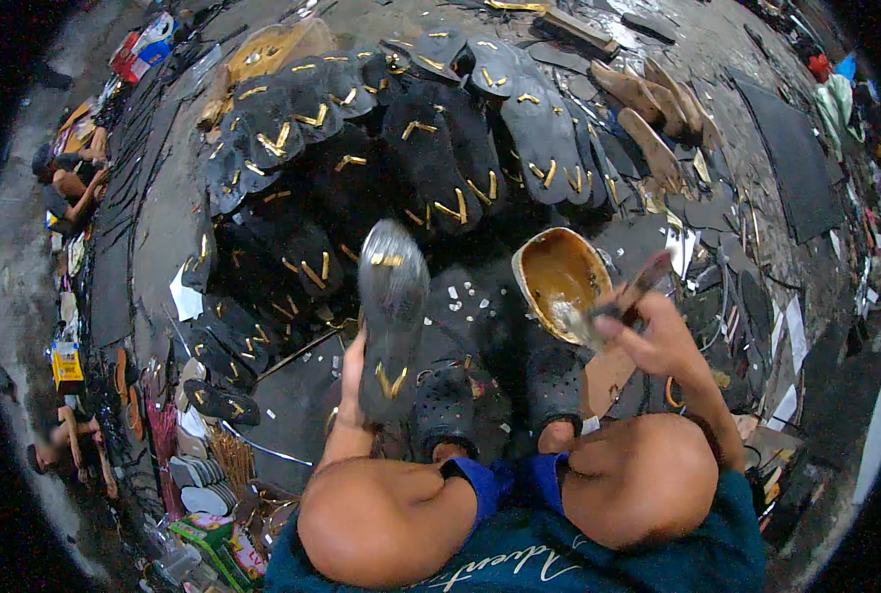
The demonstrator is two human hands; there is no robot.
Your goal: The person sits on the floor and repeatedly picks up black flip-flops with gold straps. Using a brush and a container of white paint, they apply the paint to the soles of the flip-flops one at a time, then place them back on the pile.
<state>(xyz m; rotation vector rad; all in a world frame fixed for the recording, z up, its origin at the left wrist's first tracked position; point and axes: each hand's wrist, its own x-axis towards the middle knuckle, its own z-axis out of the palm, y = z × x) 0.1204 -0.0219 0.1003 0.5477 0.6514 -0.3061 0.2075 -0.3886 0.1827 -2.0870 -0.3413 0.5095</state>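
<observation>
My left hand (352,381) grips the near end of a black sandal sole (391,316) with gold strap tabs, held up over the floor; its far half shines wet. My right hand (658,341) holds a brush (614,306) whose tip dips toward the rim of a round bowl of amber glue (559,275) just beyond my feet. My knees and black clogs (445,407) fill the lower middle.
A large heap of black soles with gold tabs (361,138) spreads across the floor ahead. Tan soles (648,119) and a dark sheet (792,158) lie at upper right. Stacked soles, boxes and scraps line the left edge (203,395). People sit at far left (70,183).
</observation>
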